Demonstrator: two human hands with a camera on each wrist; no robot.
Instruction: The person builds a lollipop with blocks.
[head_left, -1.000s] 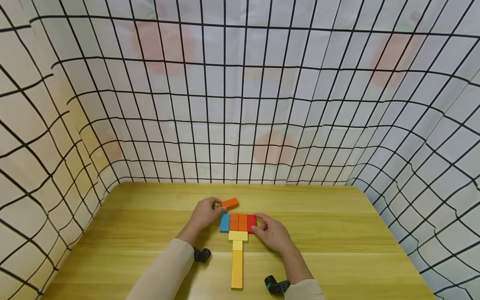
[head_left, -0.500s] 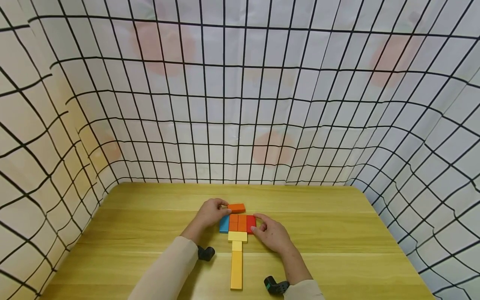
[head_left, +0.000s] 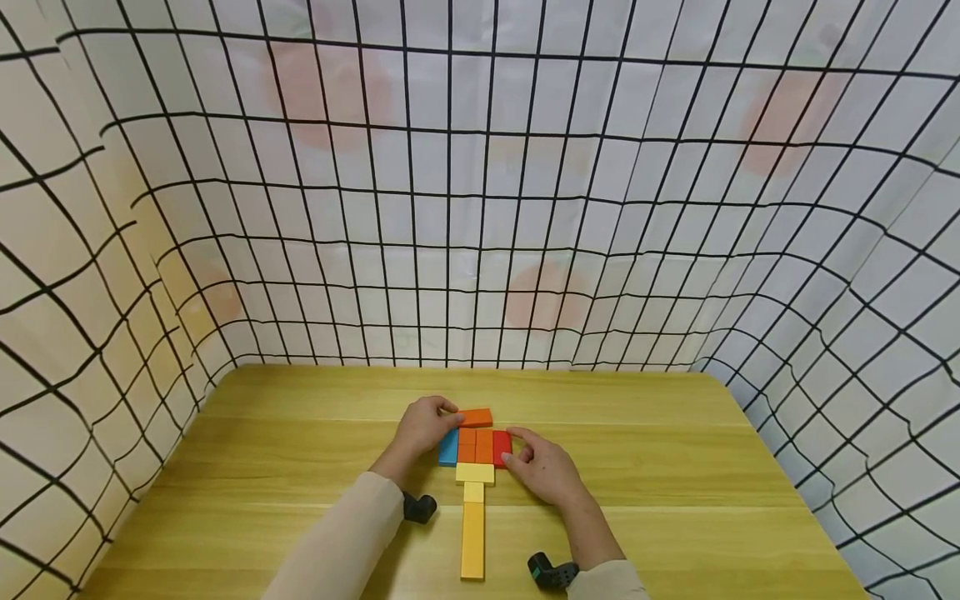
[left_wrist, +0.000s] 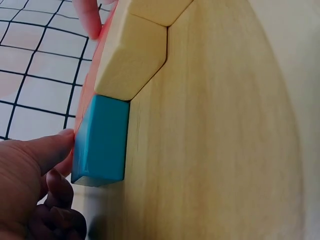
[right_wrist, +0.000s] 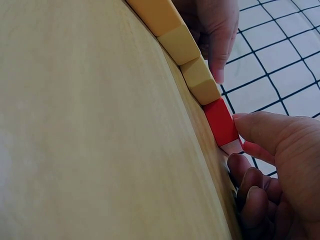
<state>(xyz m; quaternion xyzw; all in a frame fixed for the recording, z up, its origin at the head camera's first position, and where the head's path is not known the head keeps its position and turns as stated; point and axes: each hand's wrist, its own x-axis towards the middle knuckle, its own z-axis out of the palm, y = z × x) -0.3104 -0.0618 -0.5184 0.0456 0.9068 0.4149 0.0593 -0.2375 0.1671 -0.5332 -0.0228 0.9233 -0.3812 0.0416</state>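
Note:
My left hand [head_left: 422, 427] pinches one end of an orange block [head_left: 477, 417], which lies crosswise just beyond a row of blocks. In that row a blue block [head_left: 448, 450] stands at the left, several orange blocks [head_left: 476, 447] fill the middle, and a red block [head_left: 502, 448] ends the right side. The thumb and forefinger of my right hand [head_left: 551, 471] hold the red block by its near and far ends. The left wrist view has the blue block [left_wrist: 102, 140] beside the left thumb. In the right wrist view, the right thumb rests on the red block [right_wrist: 221, 122].
Below the row, a pale yellow block [head_left: 476, 474] lies crosswise, followed by a small yellow block [head_left: 474, 492] and a long yellow one [head_left: 473, 542], forming a stem. The wooden table [head_left: 675, 467] is enclosed by a grid-patterned cloth [head_left: 480, 208] at the back and sides.
My left hand has brought the orange block rightward and nearer to the row, turning it almost parallel with the row's far edge. The right hand keeps its place at the red block.

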